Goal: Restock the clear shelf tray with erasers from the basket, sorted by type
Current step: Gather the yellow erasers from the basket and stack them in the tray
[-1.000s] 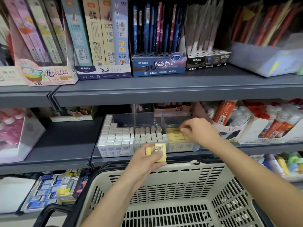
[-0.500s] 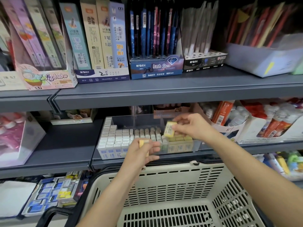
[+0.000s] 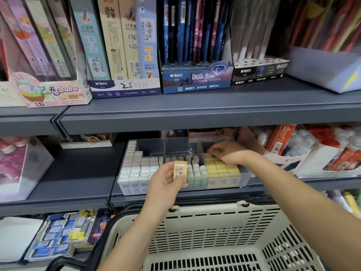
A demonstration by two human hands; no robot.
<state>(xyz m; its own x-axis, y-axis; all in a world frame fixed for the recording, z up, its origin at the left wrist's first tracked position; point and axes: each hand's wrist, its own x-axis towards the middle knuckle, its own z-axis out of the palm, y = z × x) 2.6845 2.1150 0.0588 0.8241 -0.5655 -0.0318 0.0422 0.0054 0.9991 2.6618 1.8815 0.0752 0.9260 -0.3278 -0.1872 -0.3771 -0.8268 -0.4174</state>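
Observation:
A clear shelf tray (image 3: 245,174) stands on the middle shelf with three sections: white erasers (image 3: 136,169) on the left, grey-green ones (image 3: 195,171) in the middle, yellow ones (image 3: 222,170) on the right. My left hand (image 3: 166,182) holds a yellow eraser (image 3: 180,170) with a barcode label in front of the tray. My right hand (image 3: 224,151) reaches into the back of the yellow section, fingers curled down on the rows; what they pinch is hidden. The cream basket (image 3: 214,227) sits below, its visible part bare.
Pen and pencil lead boxes (image 3: 125,55) line the upper shelf. Glue bottles in a carton (image 3: 322,151) stand right of the tray. A pink-filled clear box (image 3: 17,167) sits at left. Packs of erasers (image 3: 64,235) lie on the lower shelf.
My right hand carried a yellow eraser from above the tray's front down into the back of the yellow section. My left hand rose slightly and turned its eraser's label towards me.

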